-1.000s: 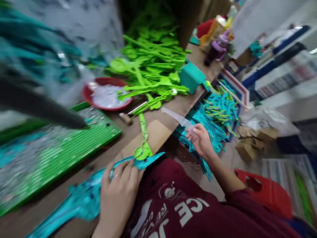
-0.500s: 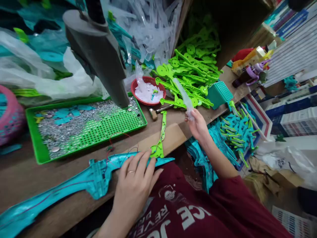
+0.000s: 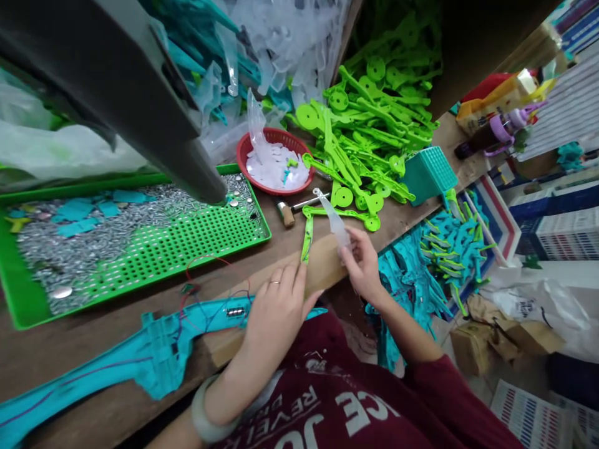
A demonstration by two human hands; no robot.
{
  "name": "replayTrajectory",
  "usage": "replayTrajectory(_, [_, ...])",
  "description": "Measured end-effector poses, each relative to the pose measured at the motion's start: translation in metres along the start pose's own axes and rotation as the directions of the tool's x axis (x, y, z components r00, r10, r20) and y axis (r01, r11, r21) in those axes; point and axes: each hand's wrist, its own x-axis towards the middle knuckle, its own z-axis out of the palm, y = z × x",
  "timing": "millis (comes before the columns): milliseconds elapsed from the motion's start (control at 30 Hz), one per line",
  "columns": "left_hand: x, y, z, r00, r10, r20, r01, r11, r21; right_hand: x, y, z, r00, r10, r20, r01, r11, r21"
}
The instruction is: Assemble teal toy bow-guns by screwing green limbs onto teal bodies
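Note:
My right hand (image 3: 362, 265) pinches a translucent white plastic piece (image 3: 337, 224), long and narrow, above the brown cardboard strip (image 3: 327, 265). My left hand (image 3: 276, 305) lies flat with fingers stretched out, its fingertips at the lower end of a slim lime-green plastic part (image 3: 307, 237). What lies under that palm is hidden. A long turquoise plastic shell (image 3: 163, 355) reaches from the lower left to beneath the left hand. A coiled metal spring (image 3: 235, 312) and thin red and dark wires (image 3: 187, 290) show on it.
A green tray (image 3: 187, 234) holds many screws and turquoise pieces. Behind are a red basket (image 3: 276, 187) of white pieces, a hammer (image 3: 286, 214), piled lime-green parts (image 3: 365, 131) and a teal basket (image 3: 430, 174). A dark machine arm (image 3: 140, 93) hangs above the tray.
My right hand has come down and left, bringing the translucent piece over the cardboard strip. My left hand has shifted right onto the lime-green part, uncovering the spring. The view has moved closer.

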Motion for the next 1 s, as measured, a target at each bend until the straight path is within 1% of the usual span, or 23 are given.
replayTrajectory(33, [0.002, 0.000, -0.001, 1.000, -0.005, 0.020, 0.005, 1.000, 0.010, 0.001, -0.003, 0.001, 0.994, -0.080, 0.078, 0.089, 0.989, -0.116])
replayTrajectory(67, [0.004, -0.001, -0.002, 0.999, -0.008, 0.044, 0.007, 1.000, 0.023, 0.003, -0.006, 0.001, 0.976, -0.140, 0.165, 0.175, 0.959, -0.221])
replayTrajectory(100, [0.006, -0.001, -0.003, 0.998, -0.009, 0.065, 0.007, 0.999, 0.034, 0.004, -0.009, 0.003, 0.951, -0.173, 0.256, 0.251, 0.917, -0.311])
replayTrajectory(133, [0.008, -0.002, -0.004, 0.997, -0.007, 0.080, 0.004, 0.999, 0.042, 0.005, -0.012, 0.004, 0.921, -0.181, 0.346, 0.314, 0.869, -0.382])
replayTrajectory(200, [0.012, -0.003, -0.005, 0.996, -0.005, 0.092, 0.001, 0.999, 0.051, 0.008, -0.018, 0.007, 0.857, -0.155, 0.491, 0.413, 0.775, -0.478])
replayTrajectory(267, [0.014, -0.004, -0.005, 0.996, -0.006, 0.093, 0.001, 0.999, 0.055, 0.010, -0.022, 0.009, 0.806, -0.124, 0.578, 0.481, 0.706, -0.519])
replayTrajectory(333, [0.014, -0.005, -0.005, 0.994, -0.010, 0.106, 0.004, 0.998, 0.062, 0.012, -0.024, 0.008, 0.775, -0.102, 0.624, 0.516, 0.672, -0.531])
replayTrajectory(433, [0.014, -0.006, -0.005, 0.992, -0.005, 0.126, -0.003, 0.998, 0.069, 0.016, -0.025, 0.004, 0.737, -0.056, 0.674, 0.521, 0.682, -0.513])
replayTrajectory(533, [0.013, -0.005, -0.006, 0.990, 0.011, 0.138, -0.020, 0.997, 0.069, 0.020, -0.025, -0.001, 0.738, -0.008, 0.675, 0.478, 0.712, -0.514])
replayTrajectory(633, [0.015, -0.004, -0.006, 0.984, 0.002, 0.178, -0.013, 0.998, 0.065, 0.024, -0.027, -0.006, 0.737, 0.018, 0.676, 0.448, 0.736, -0.507])
replayTrajectory(667, [0.015, -0.004, -0.006, 0.981, -0.005, 0.196, -0.006, 0.998, 0.056, 0.024, -0.027, -0.007, 0.740, 0.010, 0.672, 0.435, 0.754, -0.491])
replayTrajectory(700, [0.015, -0.005, -0.007, 0.978, -0.007, 0.211, -0.001, 0.999, 0.039, 0.024, -0.026, -0.010, 0.761, -0.011, 0.649, 0.410, 0.784, -0.467])
replayTrajectory(733, [0.013, -0.006, -0.009, 0.976, -0.004, 0.216, 0.000, 1.000, 0.018, 0.024, -0.024, -0.012, 0.803, -0.045, 0.594, 0.366, 0.824, -0.433])
replayTrajectory(767, [0.010, -0.009, -0.012, 0.977, 0.007, 0.211, -0.005, 1.000, -0.007, 0.022, -0.021, -0.015, 0.862, -0.076, 0.501, 0.301, 0.872, -0.386])
replayTrajectory(800, [0.006, -0.012, -0.016, 0.980, 0.029, 0.199, -0.022, 0.999, -0.036, 0.020, -0.018, -0.018, 0.923, -0.089, 0.374, 0.220, 0.921, -0.323])
replayTrajectory(833, [0.000, -0.015, -0.020, 0.981, 0.059, 0.185, -0.047, 0.997, -0.069, 0.017, -0.014, -0.021, 0.970, -0.074, 0.230, 0.131, 0.962, -0.241])
replayTrajectory(867, [-0.007, -0.019, -0.023, 0.981, 0.091, 0.173, -0.074, 0.992, -0.100, 0.014, -0.011, -0.024, 0.995, -0.025, 0.097, 0.038, 0.990, -0.139])
replayTrajectory(900, [-0.014, -0.022, -0.026, 0.979, 0.118, 0.165, -0.098, 0.987, -0.127, 0.010, -0.009, -0.025, 0.998, 0.056, -0.010, -0.056, 0.998, -0.013])
replayTrajectory(933, [-0.022, -0.026, -0.028, 0.978, 0.136, 0.156, -0.113, 0.982, -0.150, 0.005, -0.009, -0.025, 0.985, 0.159, -0.072, -0.148, 0.980, 0.132])
replayTrajectory(967, [-0.030, -0.028, -0.029, 0.979, 0.144, 0.145, -0.119, 0.979, -0.168, 0.000, -0.009, -0.024, 0.961, 0.266, -0.080, -0.234, 0.929, 0.286])
replayTrajectory(1000, [-0.037, -0.030, -0.029, 0.981, 0.144, 0.129, -0.120, 0.976, -0.181, -0.006, -0.012, -0.020, 0.933, 0.359, -0.041, -0.309, 0.851, 0.424])
